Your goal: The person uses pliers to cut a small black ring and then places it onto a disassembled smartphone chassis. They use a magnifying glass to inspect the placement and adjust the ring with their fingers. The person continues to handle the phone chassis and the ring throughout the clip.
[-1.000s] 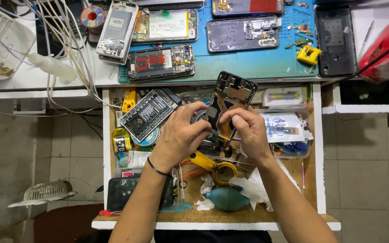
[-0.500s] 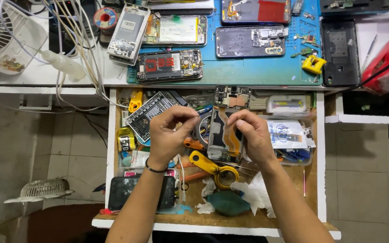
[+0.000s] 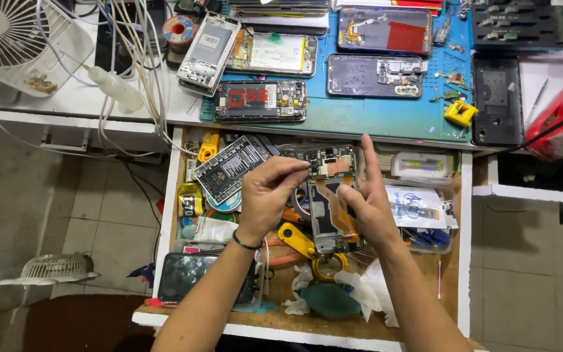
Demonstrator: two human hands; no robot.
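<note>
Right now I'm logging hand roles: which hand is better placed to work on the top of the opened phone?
Probably the left hand: its fingertips pinch at the opened phone's top edge, while the right hand cradles its side.

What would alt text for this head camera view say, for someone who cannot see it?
Two bare hands hold an opened phone over a cluttered wooden drawer: the left hand pinches its top corner, and the right hand supports its side. Above the drawer, several more dismantled phones lie on a blue work mat, with a white fan at top left.
</note>
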